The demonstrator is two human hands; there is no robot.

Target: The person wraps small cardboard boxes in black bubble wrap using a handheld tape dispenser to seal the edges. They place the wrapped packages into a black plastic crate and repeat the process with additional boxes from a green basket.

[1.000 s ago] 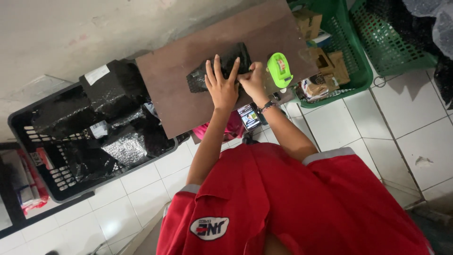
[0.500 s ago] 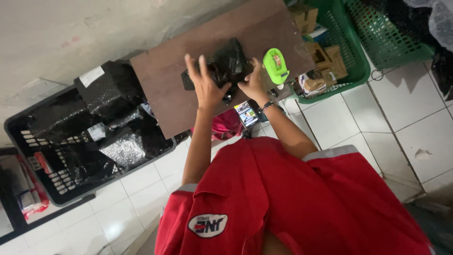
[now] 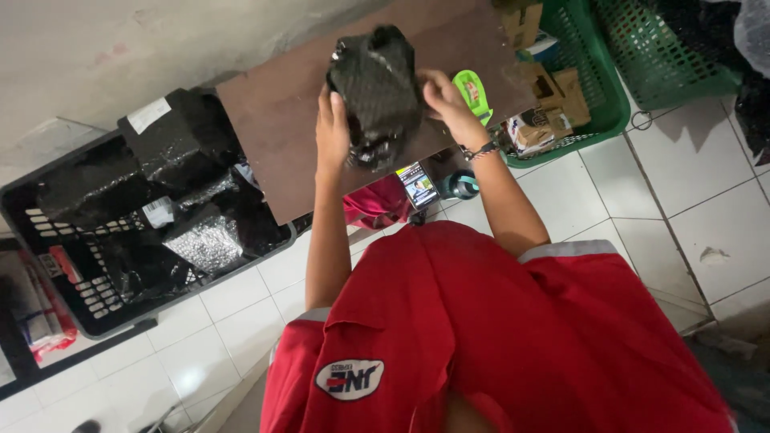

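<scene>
A parcel wrapped in black bubble wrap (image 3: 375,88) is lifted off the brown table (image 3: 273,112) and stands tilted on end between both hands. My left hand (image 3: 331,128) grips its left side. My right hand (image 3: 446,104), with a bracelet at the wrist, holds its right side. A green tape dispenser (image 3: 472,90) lies on the table just right of my right hand.
A black crate (image 3: 96,309) at the left holds several black wrapped parcels. A green basket (image 3: 597,96) with cardboard boxes stands at the right, another green basket (image 3: 666,48) behind it. A phone (image 3: 418,186) and a pink bag (image 3: 377,204) sit under the table's near edge.
The parcel lay flat on the table under my hands; both hands have lifted it and turned it upright, closer to the camera.
</scene>
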